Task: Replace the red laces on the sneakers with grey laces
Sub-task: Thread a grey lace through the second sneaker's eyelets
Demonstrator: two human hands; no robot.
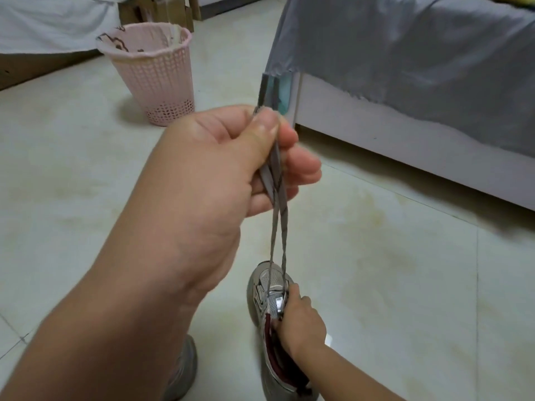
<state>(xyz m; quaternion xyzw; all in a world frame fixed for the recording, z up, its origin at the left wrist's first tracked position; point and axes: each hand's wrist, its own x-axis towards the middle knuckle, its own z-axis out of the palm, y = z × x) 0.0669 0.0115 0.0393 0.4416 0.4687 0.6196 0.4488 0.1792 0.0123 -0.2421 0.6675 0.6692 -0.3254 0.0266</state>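
I observe the left hand [220, 166] raised high in the head view, close to the camera, with thumb and fingers curled around the two ends of the grey lace [278, 227]; both strands are pinched together, and their stiff tips stand side by side just above the fingertips. From that grip the two strands run taut and nearly parallel down to the front eyelets of the sneaker [270, 296], where they enter on either side of the tongue. The sneaker is a grey and silver shoe with a dark red lining; it stands on the pale tiled floor [376, 270] with its toe pointing away from me. The right hand [301, 322] grips the sneaker at its right side by the throat, fingers curled over the upper edge, thumb side towards the tongue. I see a second sneaker [182, 369] at the lower left, largely hidden behind my left forearm; I cannot tell how it is laced. Well beyond the shoes stands a pink mesh waste basket [156, 73] with a liner folded over its rim. To the right is a bed frame [405, 146] with a grey sheet [405, 53] hanging over its edge. Cardboard boxes [162, 10] sit behind the basket.
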